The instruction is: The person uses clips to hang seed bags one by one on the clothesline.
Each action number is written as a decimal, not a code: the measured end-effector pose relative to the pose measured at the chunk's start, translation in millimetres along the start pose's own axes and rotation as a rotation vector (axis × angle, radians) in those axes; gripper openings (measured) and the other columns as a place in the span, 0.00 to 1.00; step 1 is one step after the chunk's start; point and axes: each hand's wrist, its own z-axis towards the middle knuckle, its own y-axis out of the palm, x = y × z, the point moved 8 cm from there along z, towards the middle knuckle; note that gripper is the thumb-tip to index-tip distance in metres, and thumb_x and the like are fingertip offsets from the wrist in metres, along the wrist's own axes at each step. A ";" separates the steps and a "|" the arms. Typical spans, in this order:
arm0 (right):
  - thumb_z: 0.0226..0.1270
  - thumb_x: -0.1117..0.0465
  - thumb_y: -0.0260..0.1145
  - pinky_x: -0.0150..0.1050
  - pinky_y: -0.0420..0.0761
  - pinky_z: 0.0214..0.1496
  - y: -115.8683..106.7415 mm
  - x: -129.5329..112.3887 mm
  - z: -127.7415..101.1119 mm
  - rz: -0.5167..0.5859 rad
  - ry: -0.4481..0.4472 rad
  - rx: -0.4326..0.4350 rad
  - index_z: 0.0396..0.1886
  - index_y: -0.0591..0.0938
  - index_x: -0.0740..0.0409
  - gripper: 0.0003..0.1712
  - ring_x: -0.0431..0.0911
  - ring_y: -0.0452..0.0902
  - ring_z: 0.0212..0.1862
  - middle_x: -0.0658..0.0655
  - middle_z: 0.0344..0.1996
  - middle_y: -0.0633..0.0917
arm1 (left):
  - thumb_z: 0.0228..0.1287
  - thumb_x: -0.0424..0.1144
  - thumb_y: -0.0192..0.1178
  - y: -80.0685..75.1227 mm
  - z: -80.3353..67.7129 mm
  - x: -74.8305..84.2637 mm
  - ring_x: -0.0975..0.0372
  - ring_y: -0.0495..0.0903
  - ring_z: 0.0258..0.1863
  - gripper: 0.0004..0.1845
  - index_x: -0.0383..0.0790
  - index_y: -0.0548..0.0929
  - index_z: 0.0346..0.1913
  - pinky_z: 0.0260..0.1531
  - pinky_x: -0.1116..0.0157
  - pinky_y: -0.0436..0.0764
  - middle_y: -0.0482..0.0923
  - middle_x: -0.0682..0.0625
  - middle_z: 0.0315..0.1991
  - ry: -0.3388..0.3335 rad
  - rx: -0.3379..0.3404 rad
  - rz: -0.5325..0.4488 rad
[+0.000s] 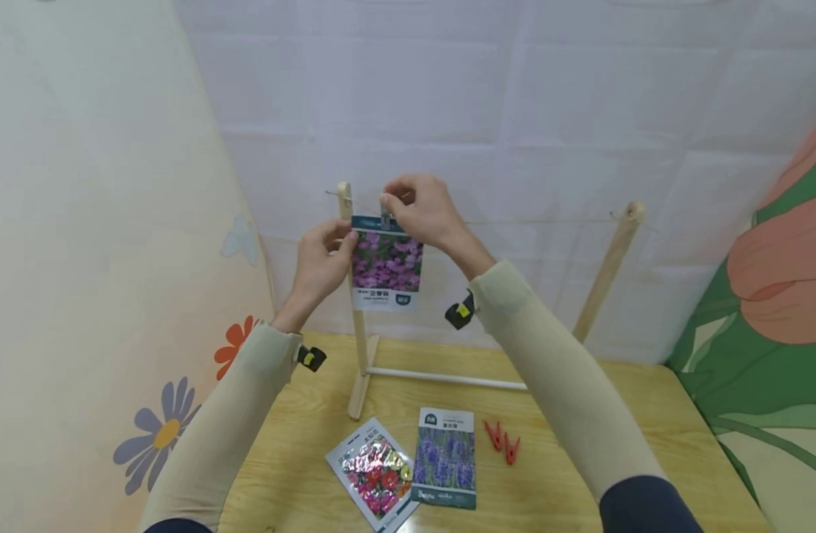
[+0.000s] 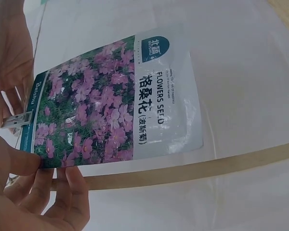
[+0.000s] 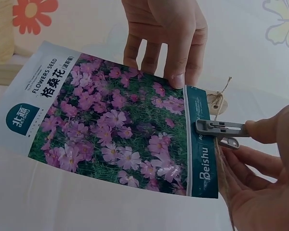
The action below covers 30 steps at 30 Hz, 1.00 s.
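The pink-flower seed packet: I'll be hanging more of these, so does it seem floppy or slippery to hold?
The seed packet looks thin and probably light, staying fairly flat with only the left hand pinching one edge. Its glossy face may be slippery. The right hand pinches a grey clip on it.

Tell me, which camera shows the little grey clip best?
The right wrist view: the grey clip fills it, biting the seed packet edge. The left wrist view catches only its tip; the head view shows a tiny sliver.
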 end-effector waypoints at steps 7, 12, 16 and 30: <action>0.83 0.55 0.64 0.44 0.88 0.58 -1.4 -2.9 -0.9 -0.009 -0.008 0.005 0.64 0.84 0.62 0.20 0.52 0.87 0.57 0.61 0.58 0.88 | 0.79 0.33 0.60 -1.2 -0.9 -2.0 0.44 0.89 0.50 0.12 0.33 0.86 0.58 0.47 0.55 0.90 0.88 0.38 0.55 -0.024 -0.013 0.027; 0.82 0.55 0.64 0.44 0.88 0.58 -1.8 -3.1 -0.4 -0.011 -0.015 0.008 0.63 0.83 0.61 0.19 0.53 0.87 0.57 0.61 0.58 0.88 | 0.79 0.33 0.60 -2.9 -1.3 -4.0 0.44 0.89 0.51 0.13 0.33 0.86 0.58 0.45 0.64 0.90 0.88 0.37 0.56 -0.028 -0.018 0.027; 0.82 0.56 0.64 0.44 0.88 0.58 -1.1 -2.7 -0.7 -0.009 -0.024 0.012 0.63 0.83 0.62 0.19 0.53 0.87 0.57 0.61 0.58 0.87 | 0.78 0.33 0.61 -4.5 -2.0 -5.9 0.44 0.89 0.50 0.12 0.33 0.87 0.57 0.45 0.62 0.91 0.88 0.37 0.55 -0.024 -0.018 0.021; 0.80 0.57 0.66 0.42 0.87 0.58 -3.9 -7.3 -5.8 -0.002 -0.067 0.046 0.62 0.83 0.63 0.19 0.52 0.87 0.54 0.62 0.56 0.88 | 0.77 0.35 0.63 -8.1 -6.5 -9.3 0.44 0.89 0.50 0.13 0.34 0.86 0.58 0.46 0.57 0.90 0.88 0.38 0.56 -0.030 -0.021 0.021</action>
